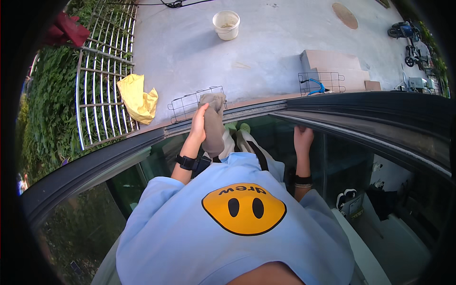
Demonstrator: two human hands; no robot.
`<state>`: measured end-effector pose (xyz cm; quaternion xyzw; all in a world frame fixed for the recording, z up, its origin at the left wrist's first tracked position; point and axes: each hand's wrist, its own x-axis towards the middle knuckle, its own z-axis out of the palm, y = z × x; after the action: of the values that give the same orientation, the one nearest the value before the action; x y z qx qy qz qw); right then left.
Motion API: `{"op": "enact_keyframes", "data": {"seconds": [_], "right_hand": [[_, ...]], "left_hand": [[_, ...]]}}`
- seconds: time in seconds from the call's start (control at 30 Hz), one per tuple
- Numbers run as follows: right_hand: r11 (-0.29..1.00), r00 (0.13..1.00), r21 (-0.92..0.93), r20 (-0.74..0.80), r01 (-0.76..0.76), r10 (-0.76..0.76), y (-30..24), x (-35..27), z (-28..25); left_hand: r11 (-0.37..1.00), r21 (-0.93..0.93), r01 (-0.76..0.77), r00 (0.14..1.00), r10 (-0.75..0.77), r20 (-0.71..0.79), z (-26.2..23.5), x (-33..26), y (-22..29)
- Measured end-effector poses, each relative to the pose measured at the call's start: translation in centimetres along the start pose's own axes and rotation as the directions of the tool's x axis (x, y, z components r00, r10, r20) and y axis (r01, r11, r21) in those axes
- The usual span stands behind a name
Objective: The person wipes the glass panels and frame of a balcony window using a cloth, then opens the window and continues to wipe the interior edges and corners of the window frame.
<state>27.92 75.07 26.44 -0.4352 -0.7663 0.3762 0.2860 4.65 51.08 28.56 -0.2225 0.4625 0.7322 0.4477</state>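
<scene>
This was shot from the head with a fisheye, aimed steeply down: light blue shirt (237, 247) was caught super close, left hand (199, 124) and right hand (303, 139) just past it, pale ground (275, 35) squeezed in way farther off.

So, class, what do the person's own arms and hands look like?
Light-blue short sleeves cover the upper arms. The left hand is bare, with a chunky black wrist strap; the right hand has a black band and pale bracelet below it.

Apparently open room left of the dark sash (370, 102), wire rack (185, 106) just outside
</scene>
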Motion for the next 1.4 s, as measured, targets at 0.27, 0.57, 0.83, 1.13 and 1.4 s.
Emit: {"op": "enact_keyframes", "data": {"seconds": [0.27, 0.57, 0.83, 1.13, 1.4], "right_hand": [[0.950, 0.504, -0.279, 0.846, 0.139, 0.175, 2.4, -2.4, 2.2], [0.919, 0.206, 0.373, 0.916, -0.128, -0.343, -11.9, -4.8, 8.5], [0.809, 0.291, 0.574, 0.759, 0.123, -0.583, -17.7, -6.3, 14.6], [0.744, 0.331, 0.586, 0.806, -0.321, -0.491, -27.3, -10.0, 18.5], [0.327, 0.257, 0.921, 0.375, -0.211, -0.891, -40.0, -13.5, 18.2]], "left_hand": [[0.675, 0.683, -0.278, 0.951, 0.295, 0.095, 0.1, -4.3, -3.4], [0.481, 0.751, -0.452, 0.842, 0.508, 0.182, 0.5, -7.4, -6.2], [0.686, 0.414, -0.598, 0.790, 0.592, 0.160, -1.0, -12.9, -0.5], [0.566, 0.514, -0.644, 0.643, 0.765, -0.036, -7.4, -18.9, 1.7], [0.550, 0.527, -0.648, 0.600, 0.795, -0.092, -14.1, -26.3, 1.5]]}}
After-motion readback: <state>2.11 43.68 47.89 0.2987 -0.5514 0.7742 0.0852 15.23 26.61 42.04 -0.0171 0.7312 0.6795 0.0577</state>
